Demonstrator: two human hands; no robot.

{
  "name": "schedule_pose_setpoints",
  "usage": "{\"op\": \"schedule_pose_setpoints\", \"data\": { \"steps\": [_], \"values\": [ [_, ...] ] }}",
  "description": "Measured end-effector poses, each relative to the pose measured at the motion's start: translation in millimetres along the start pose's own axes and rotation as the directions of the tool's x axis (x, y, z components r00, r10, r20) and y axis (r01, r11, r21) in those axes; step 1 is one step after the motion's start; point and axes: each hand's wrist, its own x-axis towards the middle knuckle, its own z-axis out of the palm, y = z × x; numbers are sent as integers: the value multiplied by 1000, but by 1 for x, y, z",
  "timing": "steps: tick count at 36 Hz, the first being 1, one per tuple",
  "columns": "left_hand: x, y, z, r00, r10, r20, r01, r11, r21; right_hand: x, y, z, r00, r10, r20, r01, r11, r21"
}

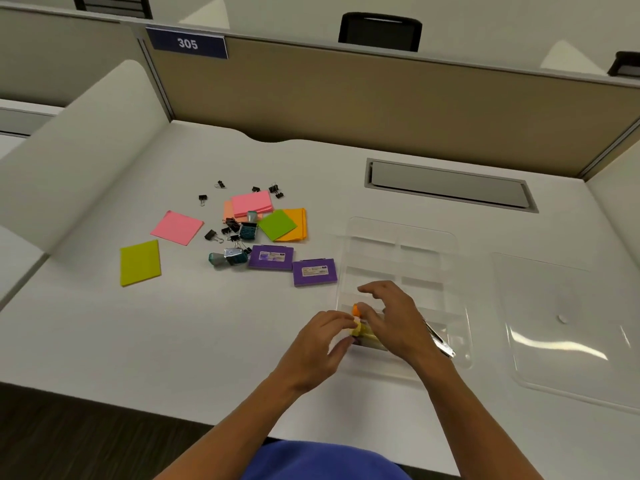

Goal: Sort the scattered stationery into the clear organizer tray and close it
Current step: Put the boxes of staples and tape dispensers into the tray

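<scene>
left of the tray (450,244), scattered stationery (242,230); both hands' grips unclear.

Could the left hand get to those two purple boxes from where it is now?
Probably yes. The left hand is busy with highlighters at the tray, but the desk between it and the purple boxes looks bare, so once it lets go, nothing blocks the way.

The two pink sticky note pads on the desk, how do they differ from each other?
The left pink pad lies alone on the bare desk, while the far pink pad sits on a peach pad. The left pink pad looks thin and touches nothing; the far pink pad looks like a thicker stack, with a small teal item at its near edge. Both are pink, lie flat, and are outside the clear tray.
</scene>
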Motion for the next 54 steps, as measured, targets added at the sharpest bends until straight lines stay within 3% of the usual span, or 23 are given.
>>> {"op": "schedule_pose_setpoints", "data": {
  "steps": [5,12,16,20,24,32,41,50,54],
  "values": [
    [-2,-20,-29,989,20,-145,-19,1000,10,21,-23,13,996,-76,42,76,997,13],
    [13,-66,-76,963,-123,-238,134,991,30,56,-54,42,987,-78,144,91,992,-87],
    [30,-93,-94,949,-260,-179,273,961,51,73,-70,63,976,-52,213,96,975,-201],
    [51,-117,-106,945,-317,-81,326,936,131,84,-80,91,961,-55,271,157,915,-372],
    [73,-134,-112,964,-265,3,257,939,230,95,-80,109,958,-111,265,240,817,-525],
    [100,-151,-112,964,-226,141,143,887,439,116,-78,108,968,-9,253,195,664,-722],
    [98,-154,-110,959,-215,185,90,849,521,124,-76,102,943,73,324,210,623,-754],
    [93,-156,-117,939,-224,259,41,824,565,111,-75,109,965,18,262,197,608,-769],
    [87,-155,-119,922,-283,263,86,814,574,106,-75,110,976,16,217,151,667,-729]
  ]
}}
